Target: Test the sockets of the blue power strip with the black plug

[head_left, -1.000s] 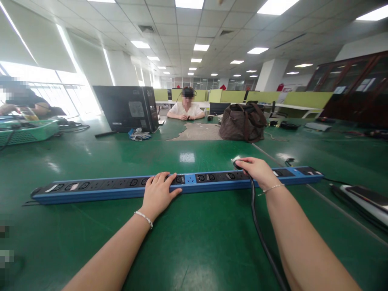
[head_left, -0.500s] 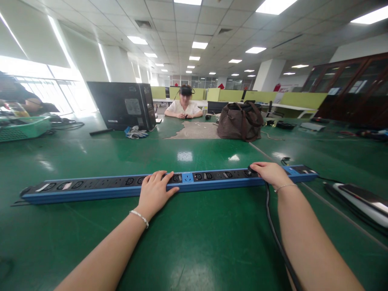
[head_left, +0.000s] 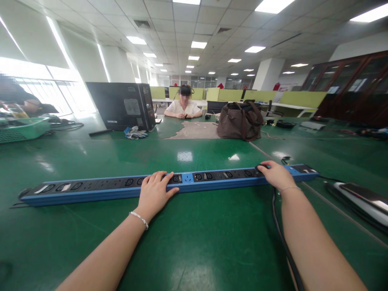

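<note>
A long blue and black power strip (head_left: 212,186) lies across the green table, with rows of sockets facing up. My left hand (head_left: 154,189) rests over its left-centre part, fingers spread across the top and thumb along the front edge. Toward the strip's right end, my right hand (head_left: 275,173) is closed on a black plug (head_left: 261,167) at the sockets. From under that hand a thick black cable (head_left: 280,232) runs down toward the bottom edge. Whether the plug is seated in a socket cannot be made out.
Behind the strip stand a black computer case (head_left: 118,106), gloves (head_left: 135,133) and a brown bag (head_left: 235,121). A person (head_left: 184,106) sits across the table. At the left is a green basket (head_left: 24,130); a white and black device (head_left: 360,198) lies at the right.
My right hand has moved a little to the right along the strip with the plug and cable, uncovering a socket. My left hand stays in place.
</note>
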{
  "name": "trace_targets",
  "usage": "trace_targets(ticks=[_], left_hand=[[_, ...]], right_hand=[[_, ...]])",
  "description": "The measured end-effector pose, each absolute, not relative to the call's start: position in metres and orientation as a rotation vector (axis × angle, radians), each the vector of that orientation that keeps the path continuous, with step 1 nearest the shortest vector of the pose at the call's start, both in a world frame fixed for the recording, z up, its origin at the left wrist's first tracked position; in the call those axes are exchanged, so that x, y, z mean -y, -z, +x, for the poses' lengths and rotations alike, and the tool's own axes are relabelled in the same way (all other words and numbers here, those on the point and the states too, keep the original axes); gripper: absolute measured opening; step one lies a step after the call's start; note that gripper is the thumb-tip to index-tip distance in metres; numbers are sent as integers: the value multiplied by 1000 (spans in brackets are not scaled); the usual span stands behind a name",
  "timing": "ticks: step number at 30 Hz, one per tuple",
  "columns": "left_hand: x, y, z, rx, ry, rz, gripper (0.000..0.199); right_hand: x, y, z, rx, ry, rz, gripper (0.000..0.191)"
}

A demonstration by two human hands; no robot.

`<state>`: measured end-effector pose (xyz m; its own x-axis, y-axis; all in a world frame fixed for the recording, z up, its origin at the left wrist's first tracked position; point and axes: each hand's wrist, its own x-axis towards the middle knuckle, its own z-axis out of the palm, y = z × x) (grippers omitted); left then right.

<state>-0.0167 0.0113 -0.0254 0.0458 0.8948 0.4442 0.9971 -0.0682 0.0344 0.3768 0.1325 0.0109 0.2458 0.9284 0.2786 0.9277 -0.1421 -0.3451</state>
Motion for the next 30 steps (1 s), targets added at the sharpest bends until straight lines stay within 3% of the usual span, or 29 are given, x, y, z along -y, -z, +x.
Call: trace_targets(ticks=[30], left_hand=[[-12,28,-17,1928,554,-2033,50]], right_hand=[[-136,-9,385,1878,-109,-2060,40]])
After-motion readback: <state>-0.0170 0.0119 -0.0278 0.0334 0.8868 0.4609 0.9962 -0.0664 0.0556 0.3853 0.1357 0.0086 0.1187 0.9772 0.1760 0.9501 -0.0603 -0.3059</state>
